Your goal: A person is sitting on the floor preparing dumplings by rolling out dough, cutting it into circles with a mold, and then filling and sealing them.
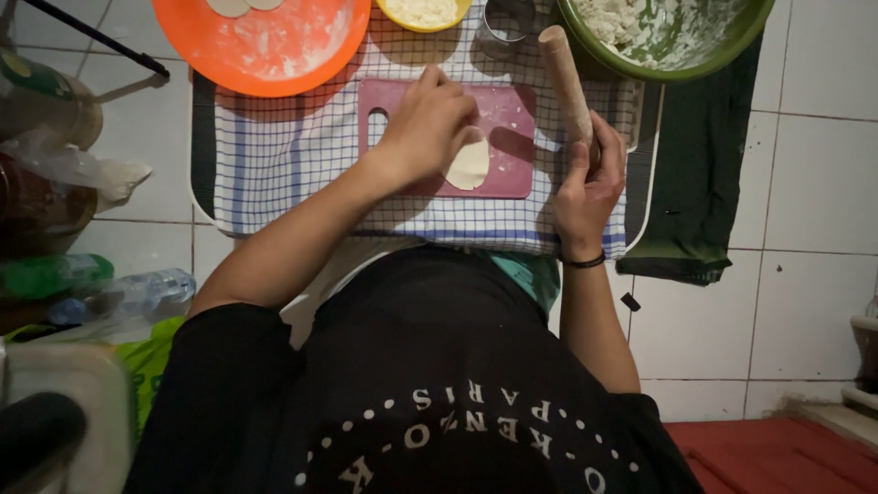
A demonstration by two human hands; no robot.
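Observation:
A pink cutting board [512,174] lies on a checked cloth [293,155]. A flat pale disc of dough [471,165] rests on the board. My left hand [425,123] lies over the disc's left part, fingers together, pressing on it. My right hand [590,178] grips a wooden rolling pin [565,78] at its near end. The pin points away from me along the board's right side, lifted off the dough.
An orange plate [265,46] dusted with flour holds flat dough discs at the back left. A yellow bowl [422,14], a glass [508,23] and a green bowl [668,37] of dough pieces stand behind the board. A dark cloth [700,183] hangs right. Plastic bottles [101,288] lie left.

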